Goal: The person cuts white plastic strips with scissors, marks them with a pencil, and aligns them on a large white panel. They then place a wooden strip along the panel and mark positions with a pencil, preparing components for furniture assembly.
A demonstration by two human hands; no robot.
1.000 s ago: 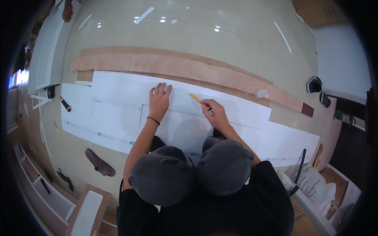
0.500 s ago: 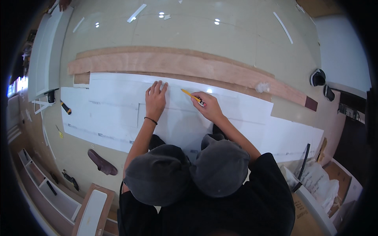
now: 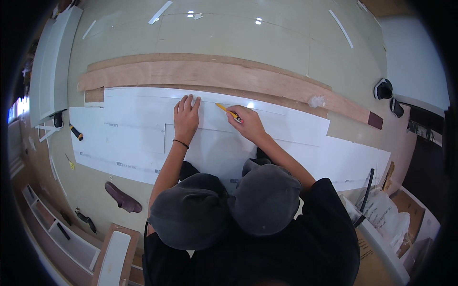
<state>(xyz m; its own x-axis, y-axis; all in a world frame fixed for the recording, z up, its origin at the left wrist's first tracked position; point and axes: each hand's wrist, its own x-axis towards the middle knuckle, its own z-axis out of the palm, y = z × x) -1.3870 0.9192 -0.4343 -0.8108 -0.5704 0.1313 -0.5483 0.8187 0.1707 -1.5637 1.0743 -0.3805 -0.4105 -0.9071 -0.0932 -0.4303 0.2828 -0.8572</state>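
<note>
Across a large white sheet (image 3: 135, 107) marked with thin drawn lines, both my hands work near its far edge. My left hand (image 3: 186, 117) lies on it with the fingers stretched forward, and a dark band circles that wrist. A yellow pencil (image 3: 224, 108) is pinched in my right hand (image 3: 248, 125), a short way to the right. Its tip points forward and left, close to the sheet's surface; whether it touches, I cannot tell. A second white sheet (image 3: 357, 159) shows from underneath on both sides.
Long wooden boards (image 3: 200, 74) lie just beyond the sheet. A black-and-yellow tool (image 3: 76, 133) lies by its left end, with a brown slipper (image 3: 123, 197) nearer me. At right are dark shoes (image 3: 383, 89) and a plastic bag (image 3: 385, 219). Narrow white strips (image 3: 341, 28) lie on the far floor.
The whole view has shifted slightly. My left hand stays flat on the sheet, and my right hand still grips the pencil in nearly the same place.
</note>
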